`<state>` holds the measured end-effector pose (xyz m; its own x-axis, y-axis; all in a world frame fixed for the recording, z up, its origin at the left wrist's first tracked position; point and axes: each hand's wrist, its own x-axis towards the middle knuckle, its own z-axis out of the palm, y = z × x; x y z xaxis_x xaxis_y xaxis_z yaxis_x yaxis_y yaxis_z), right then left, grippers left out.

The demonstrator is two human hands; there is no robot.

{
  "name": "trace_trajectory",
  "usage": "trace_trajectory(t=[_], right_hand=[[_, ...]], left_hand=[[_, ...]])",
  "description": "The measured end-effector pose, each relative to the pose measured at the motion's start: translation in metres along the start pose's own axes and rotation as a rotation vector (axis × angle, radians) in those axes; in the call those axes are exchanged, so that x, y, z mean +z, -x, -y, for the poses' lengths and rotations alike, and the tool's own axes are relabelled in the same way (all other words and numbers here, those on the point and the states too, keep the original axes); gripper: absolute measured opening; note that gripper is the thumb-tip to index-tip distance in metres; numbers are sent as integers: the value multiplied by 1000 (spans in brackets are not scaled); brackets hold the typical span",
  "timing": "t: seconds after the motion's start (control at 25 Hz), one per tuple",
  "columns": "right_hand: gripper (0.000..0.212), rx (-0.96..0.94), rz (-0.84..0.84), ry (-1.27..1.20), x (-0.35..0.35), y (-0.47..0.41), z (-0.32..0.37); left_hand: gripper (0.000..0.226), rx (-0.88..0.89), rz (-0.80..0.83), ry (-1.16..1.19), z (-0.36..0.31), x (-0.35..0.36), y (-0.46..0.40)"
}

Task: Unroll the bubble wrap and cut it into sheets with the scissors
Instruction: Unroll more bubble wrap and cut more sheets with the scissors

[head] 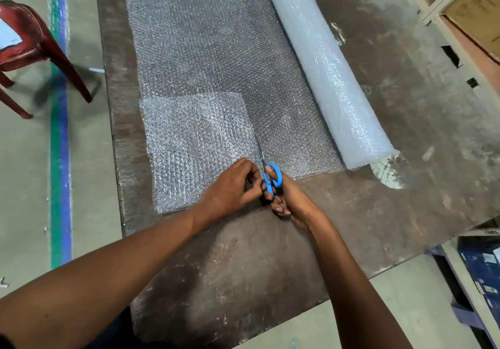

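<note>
Right hand (281,194) grips blue scissors (267,175) mid-frame; left hand (232,189) pinches bubble wrap (211,50). I'd tension it, cutting straight.

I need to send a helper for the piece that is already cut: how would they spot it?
On the dark worktable, left of the big roll, lies the unrolled bubble wrap. At its near left corner, beside the blue scissors, the cut sheet lies on top: smaller, squarish and whiter.
</note>
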<state>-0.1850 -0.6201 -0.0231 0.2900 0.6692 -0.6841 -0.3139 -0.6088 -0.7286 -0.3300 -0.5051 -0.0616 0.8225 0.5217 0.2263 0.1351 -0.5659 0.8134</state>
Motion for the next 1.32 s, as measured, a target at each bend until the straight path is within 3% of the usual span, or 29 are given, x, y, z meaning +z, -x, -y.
trace_trajectory(t=[0.44,0.64,1.32], right_hand=[[63,-12,-17,97,4,-6,16],[55,-54,-35,146,2,-11,28],[58,-2,-39,210,6,-27,53]], left_hand=[[22,-14,-52,-2,-2,1,-1],[17,-19,-43,20,0,0,-1],[14,-4,-36,51,1,-1,-2]])
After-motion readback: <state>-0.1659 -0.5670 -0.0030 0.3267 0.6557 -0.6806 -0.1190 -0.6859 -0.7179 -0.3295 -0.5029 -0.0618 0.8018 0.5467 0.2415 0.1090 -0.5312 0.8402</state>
